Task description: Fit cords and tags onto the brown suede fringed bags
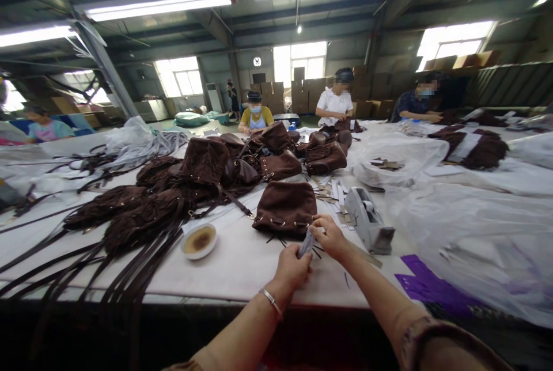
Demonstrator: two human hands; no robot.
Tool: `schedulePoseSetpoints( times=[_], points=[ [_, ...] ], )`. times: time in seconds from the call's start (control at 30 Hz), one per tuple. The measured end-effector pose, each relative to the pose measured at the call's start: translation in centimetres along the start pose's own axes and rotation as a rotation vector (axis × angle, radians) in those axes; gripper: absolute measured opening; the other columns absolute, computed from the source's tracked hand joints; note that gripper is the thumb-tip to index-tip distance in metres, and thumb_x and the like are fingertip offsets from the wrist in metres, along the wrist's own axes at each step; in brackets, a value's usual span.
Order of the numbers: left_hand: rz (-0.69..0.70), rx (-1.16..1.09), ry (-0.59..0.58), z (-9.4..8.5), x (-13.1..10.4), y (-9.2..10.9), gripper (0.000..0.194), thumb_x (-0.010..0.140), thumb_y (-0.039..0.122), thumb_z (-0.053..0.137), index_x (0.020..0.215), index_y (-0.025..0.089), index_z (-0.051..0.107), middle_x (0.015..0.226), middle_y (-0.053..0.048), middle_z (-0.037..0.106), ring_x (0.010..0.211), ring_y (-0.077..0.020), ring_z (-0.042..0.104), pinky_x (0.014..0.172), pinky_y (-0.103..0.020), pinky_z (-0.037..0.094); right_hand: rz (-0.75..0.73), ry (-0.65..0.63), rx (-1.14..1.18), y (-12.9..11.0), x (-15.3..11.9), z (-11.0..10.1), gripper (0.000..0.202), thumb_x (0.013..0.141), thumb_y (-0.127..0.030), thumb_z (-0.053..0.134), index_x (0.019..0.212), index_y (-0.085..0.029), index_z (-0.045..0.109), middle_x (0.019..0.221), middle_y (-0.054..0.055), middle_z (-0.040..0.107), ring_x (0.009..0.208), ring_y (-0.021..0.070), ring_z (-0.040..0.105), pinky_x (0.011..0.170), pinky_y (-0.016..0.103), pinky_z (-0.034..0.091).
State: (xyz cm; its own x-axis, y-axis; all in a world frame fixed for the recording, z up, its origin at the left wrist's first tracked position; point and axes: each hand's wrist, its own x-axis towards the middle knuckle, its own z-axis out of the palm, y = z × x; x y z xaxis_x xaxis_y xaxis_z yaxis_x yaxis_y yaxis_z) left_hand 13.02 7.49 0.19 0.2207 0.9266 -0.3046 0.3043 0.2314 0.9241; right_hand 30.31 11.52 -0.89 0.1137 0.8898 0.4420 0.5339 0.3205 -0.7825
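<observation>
A dark brown drawstring bag (285,207) lies on the white tabletop in front of me, its row of metal eyelets facing my side. My left hand (294,266) is closed around a small greyish, crumpled strip (306,244), which looks like plastic or cloth. At the bag's right front corner, my right hand (329,237) has its fingers pinched near the strip's upper end and the bag's edge. What exactly those fingertips hold is too small to make out. Short dark cord pieces (317,251) stick out by the bag's near edge.
A white dish (199,242) with brownish contents stands left of the bag. A grey tape dispenser (367,221) stands to the right. Brown bags (203,163) are heaped behind, with long straps (129,267) trailing left. Clear plastic (475,244) covers the right side. Several people work across the table.
</observation>
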Motion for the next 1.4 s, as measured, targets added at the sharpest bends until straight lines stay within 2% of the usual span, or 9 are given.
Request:
schedulePoseSetpoints(
  times=[0.13, 0.33, 0.57, 0.7, 0.9, 1.0, 1.1, 1.23, 1.4],
  points=[
    [0.052, 0.052, 0.033, 0.1, 0.2, -0.1, 0.018, 0.080, 0.033, 0.066, 0.085, 0.016, 0.063, 0.056, 0.003, 0.058, 0.046, -0.0109, 0.051, 0.045, -0.021, 0.037, 0.055, -0.064, 0.034, 0.1, -0.7, -0.3, 0.012, 0.070, -0.032, 0.073, 0.075, -0.022, 0.068, 0.117, 0.009, 0.058, 0.113, 0.0265, 0.053, 0.089, 0.039, 0.049],
    [0.150, 0.151, 0.069, 0.2, 0.6, -0.6, 0.009, 0.081, 0.026, 0.060, 0.079, 0.017, 0.062, 0.060, -0.001, 0.062, 0.053, -0.0126, 0.055, 0.050, -0.022, 0.039, 0.027, -0.035, -0.006, -0.1, -0.7, -0.3, 0.013, 0.075, -0.026, 0.064, 0.063, -0.021, 0.061, 0.116, 0.010, 0.059, 0.112, 0.0254, 0.054, 0.098, 0.042, 0.043],
    [0.178, 0.146, 0.083, 0.1, 0.4, -0.6, 0.009, 0.080, 0.024, 0.059, 0.074, 0.018, 0.059, 0.059, 0.000, 0.061, 0.054, -0.0127, 0.056, 0.052, -0.022, 0.040, 0.121, 0.028, -0.057, 0.3, -1.2, 0.2, 0.019, 0.077, -0.039, 0.065, 0.071, -0.022, 0.064, 0.086, 0.005, 0.065, 0.080, 0.0213, 0.060, 0.081, 0.038, 0.048],
    [0.151, 0.096, 0.073, 0.3, 0.3, -0.5, 0.008, 0.079, 0.024, 0.060, 0.074, 0.018, 0.058, 0.058, 0.001, 0.060, 0.050, -0.0119, 0.054, 0.048, -0.022, 0.040, 0.083, 0.012, -0.075, 0.2, -1.4, 0.3, 0.019, 0.077, -0.032, 0.063, 0.062, -0.022, 0.059, 0.098, 0.007, 0.064, 0.096, 0.0241, 0.059, 0.093, 0.041, 0.045],
    [0.061, -0.030, -0.010, 0.4, 0.3, -0.7, 0.021, 0.078, 0.035, 0.067, 0.086, 0.018, 0.058, 0.056, 0.005, 0.053, 0.044, -0.0107, 0.048, 0.042, -0.021, 0.037, -0.132, -0.032, -0.194, -0.2, -0.3, 0.5, 0.010, 0.082, -0.018, 0.051, 0.073, -0.023, 0.051, 0.119, 0.014, 0.056, 0.114, 0.0272, 0.052, 0.103, 0.044, 0.041],
    [-0.044, -0.143, -0.061, 0.0, 0.1, -0.5, 0.036, 0.082, 0.050, 0.064, 0.091, 0.016, 0.056, 0.063, 0.002, 0.056, 0.050, -0.0124, 0.053, 0.045, -0.022, 0.042, -0.138, -0.026, -0.211, 0.1, 0.7, 0.5, 0.009, 0.082, -0.017, 0.048, 0.077, -0.023, 0.049, 0.109, 0.014, 0.058, 0.105, 0.0269, 0.054, 0.096, 0.043, 0.045],
    [-0.262, -0.325, -0.144, -0.9, -0.3, 0.0, 0.045, 0.090, 0.059, 0.049, 0.097, 0.015, 0.055, 0.071, -0.002, 0.058, 0.061, -0.0162, 0.061, 0.051, -0.026, 0.050, -0.112, -0.003, -0.228, 0.7, 1.5, 0.4, 0.008, 0.083, -0.019, 0.047, 0.077, -0.024, 0.048, 0.097, 0.012, 0.059, 0.094, 0.0263, 0.055, 0.089, 0.043, 0.046],
    [-0.465, -0.452, -0.318, -2.9, -1.0, 0.1, 0.055, 0.096, 0.060, 0.034, 0.094, 0.011, 0.059, 0.073, -0.004, 0.058, 0.060, -0.0151, 0.061, 0.054, -0.027, 0.051, -0.064, 0.037, -0.253, 1.5, 1.7, 0.3, 0.008, 0.084, -0.022, 0.045, 0.078, -0.024, 0.048, 0.087, 0.009, 0.058, 0.086, 0.0251, 0.054, 0.083, 0.041, 0.045],
    [-0.487, -0.505, -0.511, -5.3, -2.4, -1.2, 0.041, 0.092, 0.050, 0.052, 0.095, 0.010, 0.063, 0.065, 0.002, 0.051, 0.055, -0.0112, 0.054, 0.056, -0.025, 0.049, -0.049, 0.078, -0.269, 2.2, 1.5, 0.5, 0.009, 0.084, -0.023, 0.046, 0.076, -0.023, 0.047, 0.085, 0.008, 0.057, 0.083, 0.0238, 0.051, 0.080, 0.039, 0.043]
  ],
)
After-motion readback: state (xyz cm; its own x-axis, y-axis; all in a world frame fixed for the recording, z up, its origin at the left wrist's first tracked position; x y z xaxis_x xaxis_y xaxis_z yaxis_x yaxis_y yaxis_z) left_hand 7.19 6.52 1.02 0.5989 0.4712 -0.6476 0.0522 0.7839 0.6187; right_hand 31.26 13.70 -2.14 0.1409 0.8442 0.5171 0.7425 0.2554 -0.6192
